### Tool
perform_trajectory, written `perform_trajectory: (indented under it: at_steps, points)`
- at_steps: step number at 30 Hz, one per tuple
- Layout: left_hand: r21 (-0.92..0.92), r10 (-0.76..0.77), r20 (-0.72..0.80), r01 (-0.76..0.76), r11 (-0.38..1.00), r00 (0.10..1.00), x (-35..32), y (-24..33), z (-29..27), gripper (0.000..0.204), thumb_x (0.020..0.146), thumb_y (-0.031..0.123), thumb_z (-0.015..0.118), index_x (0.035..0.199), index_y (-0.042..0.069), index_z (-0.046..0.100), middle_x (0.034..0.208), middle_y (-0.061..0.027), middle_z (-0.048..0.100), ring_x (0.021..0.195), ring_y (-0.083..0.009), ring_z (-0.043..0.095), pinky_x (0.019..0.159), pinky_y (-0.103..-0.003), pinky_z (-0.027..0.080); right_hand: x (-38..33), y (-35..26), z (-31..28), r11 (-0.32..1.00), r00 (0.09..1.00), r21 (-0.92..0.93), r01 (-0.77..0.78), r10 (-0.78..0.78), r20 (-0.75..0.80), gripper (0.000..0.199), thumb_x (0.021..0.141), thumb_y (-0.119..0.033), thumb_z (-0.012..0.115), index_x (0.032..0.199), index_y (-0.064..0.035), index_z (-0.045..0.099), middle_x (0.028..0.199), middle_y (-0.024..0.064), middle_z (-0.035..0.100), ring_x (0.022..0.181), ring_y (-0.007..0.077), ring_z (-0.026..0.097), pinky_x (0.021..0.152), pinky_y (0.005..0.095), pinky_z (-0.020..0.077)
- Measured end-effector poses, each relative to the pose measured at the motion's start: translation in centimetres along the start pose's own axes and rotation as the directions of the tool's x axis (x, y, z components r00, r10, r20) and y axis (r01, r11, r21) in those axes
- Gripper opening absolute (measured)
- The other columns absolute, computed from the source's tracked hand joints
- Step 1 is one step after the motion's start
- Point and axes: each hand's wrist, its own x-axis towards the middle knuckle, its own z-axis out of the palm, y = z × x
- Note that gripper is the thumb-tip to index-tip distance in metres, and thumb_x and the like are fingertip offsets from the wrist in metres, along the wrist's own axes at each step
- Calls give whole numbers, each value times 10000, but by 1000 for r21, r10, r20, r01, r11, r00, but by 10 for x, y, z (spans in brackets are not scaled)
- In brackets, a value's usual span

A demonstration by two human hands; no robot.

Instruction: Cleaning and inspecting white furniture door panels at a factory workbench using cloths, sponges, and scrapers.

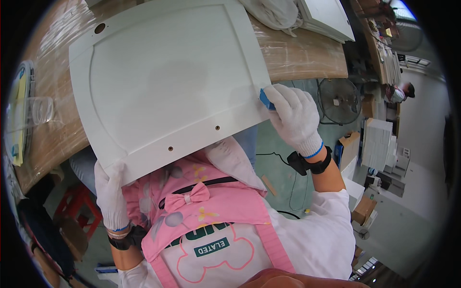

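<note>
A white cabinet door panel [168,81] with a raised border lies tilted across the table's edge, its near edge close to my body. Two small brass-coloured holes sit along that near edge, and a larger round hole is at the far left corner. My left hand [111,192], in a white knit glove, grips the near left corner with the thumb on top; the fingers beneath are hidden. At the right edge, my gloved right hand [295,115] is closed around a small blue block [267,99], pressed against the panel's edge near its right corner.
The brown table [307,60] is covered in clear plastic film. White cloth [276,14] and white panels [326,19] lie at the far right, a clear plastic tub [21,115] at left. A floor fan [339,101] stands right; a red stool [79,211] is below left.
</note>
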Motion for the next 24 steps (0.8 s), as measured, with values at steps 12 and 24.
perform_trajectory:
  at_steps: [12, 24]
  points:
    - [-16, -25, -17, 25, 1000, 1000, 1, 0, 0, 449, 947, 194, 610, 1298, -45, 462, 1157, -108, 606, 961, -143, 598, 722, -279, 537, 1, 1, 0, 1000, 1000, -5, 4, -4, 14, 472, 688, -139, 750, 1131, -104, 590, 1032, 52, 649, 880, 257, 639, 750, 390, 492]
    - [-19, 15, -19, -15, 1000, 1000, 0, -3, -1, 445, 946, 182, 604, 1305, -42, 466, 1179, -101, 603, 1039, -143, 569, 927, -290, 450, -8, 3, 7, 1000, 999, 0, -8, 8, -34, 512, 681, -129, 750, 1166, -96, 589, 1075, 71, 655, 907, 264, 644, 776, 393, 490]
